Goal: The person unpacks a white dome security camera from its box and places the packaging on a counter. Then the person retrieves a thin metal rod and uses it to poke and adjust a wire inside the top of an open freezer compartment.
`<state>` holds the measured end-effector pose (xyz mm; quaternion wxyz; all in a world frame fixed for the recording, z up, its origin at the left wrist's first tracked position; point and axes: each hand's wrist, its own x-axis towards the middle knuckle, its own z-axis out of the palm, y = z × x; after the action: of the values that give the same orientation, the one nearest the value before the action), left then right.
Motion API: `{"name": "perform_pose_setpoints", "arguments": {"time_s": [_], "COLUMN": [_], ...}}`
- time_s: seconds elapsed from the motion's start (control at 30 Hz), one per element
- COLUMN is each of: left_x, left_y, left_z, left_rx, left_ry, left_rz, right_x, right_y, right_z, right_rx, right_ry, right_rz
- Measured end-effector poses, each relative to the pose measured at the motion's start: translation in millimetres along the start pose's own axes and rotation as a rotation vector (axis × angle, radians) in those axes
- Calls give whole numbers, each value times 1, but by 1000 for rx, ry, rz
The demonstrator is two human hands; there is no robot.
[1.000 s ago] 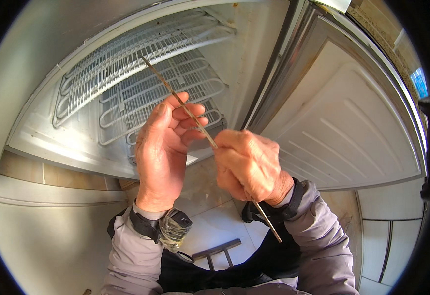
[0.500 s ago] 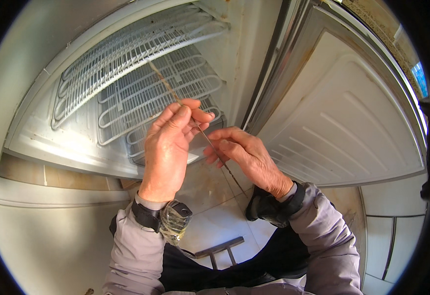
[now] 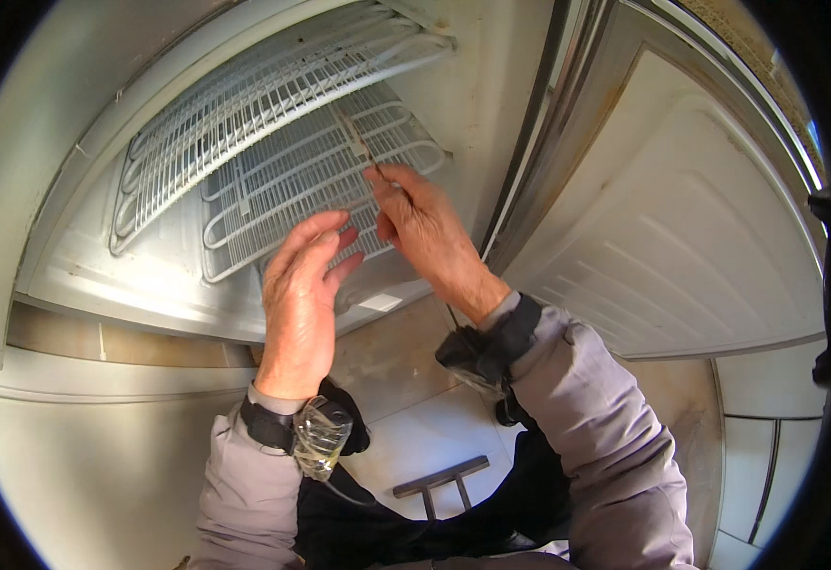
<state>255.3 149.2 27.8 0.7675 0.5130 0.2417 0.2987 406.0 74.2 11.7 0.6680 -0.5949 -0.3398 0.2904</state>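
looking down from the head camera: the right hand [image 3: 425, 228] has the rod [image 3: 370, 156], thumb and fingers closed around it! the rod is thin and brownish, slanting out past the fingertips to the far left, its far end over the lower rack [image 3: 292, 185]; whether it touches the wires, you can't tell from here. follow it back the other way and a thin dark length shows below the right wrist, on the near side of the hand.

over on the left, the left hand [image 3: 303, 275] is open, fingers loosely curled, thumb apart, palm turned toward the right hand. the rod sits to its far right, near the fingertips but apart from them, and the two hands are close without touching.

beyond them both, the upper rack [image 3: 263, 128] slopes across the far left of the freezer [image 3: 149, 285], higher than the lower one, white wire on white tubing. out to the right, the door [image 3: 667, 228] stands wide, its ribbed white lining on show. and down on the near side, a dark metal frame [image 3: 442, 476] on the pale floor tiles [image 3: 406, 432], between the person's legs.
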Motion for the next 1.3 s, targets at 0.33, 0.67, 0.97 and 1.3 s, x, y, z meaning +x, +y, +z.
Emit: {"name": "perform_pose_setpoints", "arguments": {"time_s": [0.33,0.67,0.97,1.3], "left_x": [-6,-9,-12,-12], "left_y": [-26,-15,-14,-14], "left_z": [-44,-48,-46,-47], "left_rx": [46,1,-35,-34], "left_ry": [85,105,81,96], "left_rz": [-135,-162,-158,-155], "right_x": [49,64,79,103], "right_y": [-9,8,17,10], "right_z": [16,32,35,34], "right_rx": [69,104,-69,10], "right_ry": [75,194,294,313], "right_rz": [-144,-139,-320,-288]}}
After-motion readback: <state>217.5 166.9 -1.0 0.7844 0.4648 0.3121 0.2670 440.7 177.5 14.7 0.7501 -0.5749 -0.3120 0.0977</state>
